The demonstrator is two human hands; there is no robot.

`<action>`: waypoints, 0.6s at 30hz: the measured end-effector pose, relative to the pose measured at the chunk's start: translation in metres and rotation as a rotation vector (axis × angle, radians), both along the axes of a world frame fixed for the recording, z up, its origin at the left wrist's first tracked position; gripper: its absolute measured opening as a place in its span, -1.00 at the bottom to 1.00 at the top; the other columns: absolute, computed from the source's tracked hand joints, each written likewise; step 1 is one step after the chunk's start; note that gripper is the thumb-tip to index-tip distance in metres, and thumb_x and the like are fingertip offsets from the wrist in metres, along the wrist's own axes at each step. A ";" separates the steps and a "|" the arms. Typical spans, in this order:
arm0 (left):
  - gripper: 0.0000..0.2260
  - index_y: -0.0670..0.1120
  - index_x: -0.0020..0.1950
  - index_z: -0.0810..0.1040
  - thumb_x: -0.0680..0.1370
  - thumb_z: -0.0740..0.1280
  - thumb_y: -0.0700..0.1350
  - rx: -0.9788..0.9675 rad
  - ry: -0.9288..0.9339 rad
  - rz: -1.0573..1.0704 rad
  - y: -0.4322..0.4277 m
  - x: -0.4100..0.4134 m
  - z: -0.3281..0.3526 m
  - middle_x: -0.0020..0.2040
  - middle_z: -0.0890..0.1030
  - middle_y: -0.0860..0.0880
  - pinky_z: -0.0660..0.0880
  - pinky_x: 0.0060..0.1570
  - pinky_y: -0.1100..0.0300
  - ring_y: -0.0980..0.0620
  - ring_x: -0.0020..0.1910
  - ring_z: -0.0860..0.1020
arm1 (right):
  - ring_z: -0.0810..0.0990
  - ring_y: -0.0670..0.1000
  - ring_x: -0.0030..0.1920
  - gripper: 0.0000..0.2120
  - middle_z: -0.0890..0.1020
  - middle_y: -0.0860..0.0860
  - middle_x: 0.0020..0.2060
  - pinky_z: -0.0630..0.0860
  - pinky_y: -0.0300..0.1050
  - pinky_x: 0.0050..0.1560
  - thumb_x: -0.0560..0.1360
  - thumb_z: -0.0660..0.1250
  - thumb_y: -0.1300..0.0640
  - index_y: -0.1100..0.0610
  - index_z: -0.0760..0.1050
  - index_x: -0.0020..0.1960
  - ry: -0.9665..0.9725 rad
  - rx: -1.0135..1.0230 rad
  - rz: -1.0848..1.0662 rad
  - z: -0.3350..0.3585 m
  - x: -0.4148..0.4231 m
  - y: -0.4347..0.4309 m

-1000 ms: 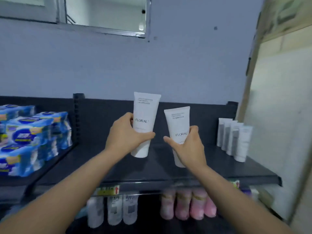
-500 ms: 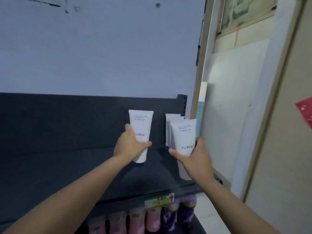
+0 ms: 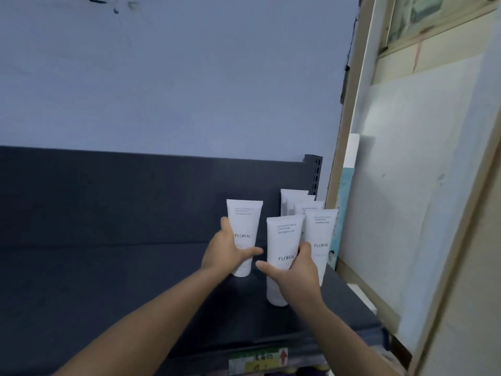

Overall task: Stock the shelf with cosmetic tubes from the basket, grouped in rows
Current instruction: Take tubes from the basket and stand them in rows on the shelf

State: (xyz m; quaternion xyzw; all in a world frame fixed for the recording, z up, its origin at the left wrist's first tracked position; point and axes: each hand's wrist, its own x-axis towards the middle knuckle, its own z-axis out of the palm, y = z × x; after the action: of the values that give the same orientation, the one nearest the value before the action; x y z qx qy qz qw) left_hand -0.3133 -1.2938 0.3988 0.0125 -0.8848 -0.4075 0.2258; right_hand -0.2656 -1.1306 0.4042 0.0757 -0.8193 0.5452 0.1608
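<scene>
head view: left hand (image 3: 226,253) fingers wrapped round a smooth white flat-crimped plastic tube (image 3: 244,234), cap down; right hand (image 3: 296,275) clamps a matching white tube (image 3: 282,256). both over the matte dark shelf (image 3: 108,289), beside the row of standing white tubes (image 3: 320,237).

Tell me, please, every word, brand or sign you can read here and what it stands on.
"FLORAL": left tube, gripped by the left hand.
"FLORAL": right tube, gripped by the right hand.
"FLORAL": front standing tube, last letter at its edge.
Small print atop each tube: too small to read.
Shelf-edge label: red arrow; characters blurred.
</scene>
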 end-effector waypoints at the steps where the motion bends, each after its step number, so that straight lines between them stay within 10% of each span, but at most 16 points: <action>1: -0.29 -0.02 0.07 0.20 0.18 0.60 0.12 0.021 -0.034 -0.031 -0.003 -0.005 0.000 -0.03 0.55 0.03 0.58 -0.14 -0.01 0.01 -0.07 0.57 | 0.42 -0.28 -0.17 -0.42 0.46 -0.15 -0.13 0.36 -0.40 -0.33 0.26 0.60 0.10 0.10 0.26 0.05 0.005 -0.014 0.010 -0.001 -0.006 -0.003; 18: -0.47 0.05 0.11 0.16 0.34 0.42 0.11 0.086 -0.118 -0.031 0.012 -0.077 -0.003 0.06 0.50 0.04 0.53 -0.16 0.03 0.02 -0.03 0.55 | 0.43 -0.45 -0.08 -0.41 0.47 -0.28 -0.04 0.36 -0.55 -0.14 0.30 0.57 0.09 -0.09 0.24 0.12 0.101 -0.054 -0.013 -0.033 -0.039 -0.021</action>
State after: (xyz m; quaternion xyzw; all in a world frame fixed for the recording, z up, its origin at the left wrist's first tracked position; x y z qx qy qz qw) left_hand -0.3908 -1.2816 0.3955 0.0326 -0.8783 -0.4471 0.1663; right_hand -0.3047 -1.1520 0.3714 0.0937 -0.7954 0.5617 0.2075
